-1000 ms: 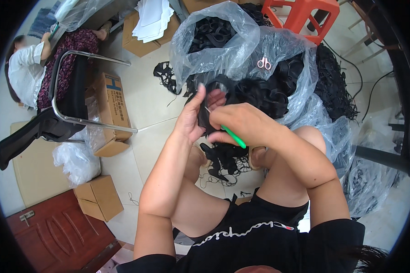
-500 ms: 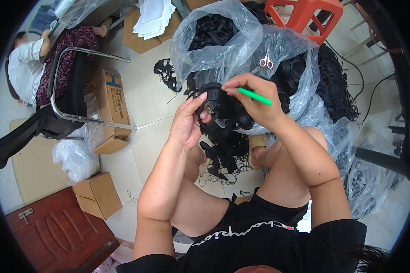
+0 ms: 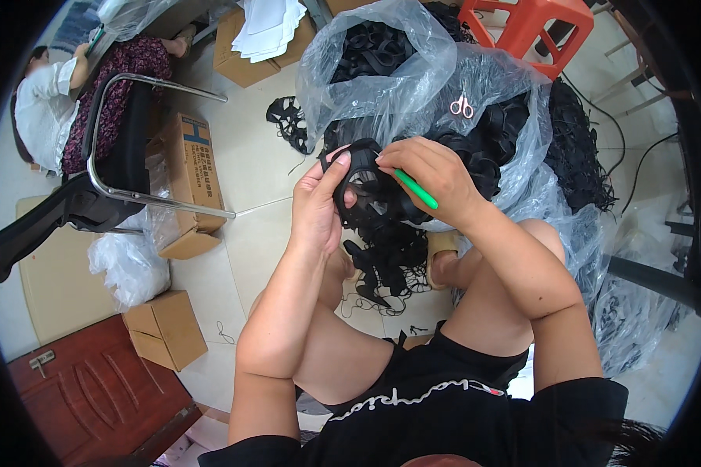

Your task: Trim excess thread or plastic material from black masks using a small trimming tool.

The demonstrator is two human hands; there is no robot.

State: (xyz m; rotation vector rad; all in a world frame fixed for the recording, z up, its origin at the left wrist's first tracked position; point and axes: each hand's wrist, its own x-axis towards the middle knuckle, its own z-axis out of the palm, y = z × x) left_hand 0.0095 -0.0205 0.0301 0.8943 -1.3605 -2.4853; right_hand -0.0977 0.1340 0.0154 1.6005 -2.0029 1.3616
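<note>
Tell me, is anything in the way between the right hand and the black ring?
Nothing visible blocks it: the right hand holds a green tool, its tip beside the black ring, which the left hand grips.

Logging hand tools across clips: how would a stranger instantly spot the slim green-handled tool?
Start at the large, clear plastic bag holding black, curved pieces, top centre. Below it and slightly right, the person's bare right hand holds the slim green-handled tool in its fingers, handle slanting down rightward. Bright green sets it apart from the black pieces nearby.
</note>
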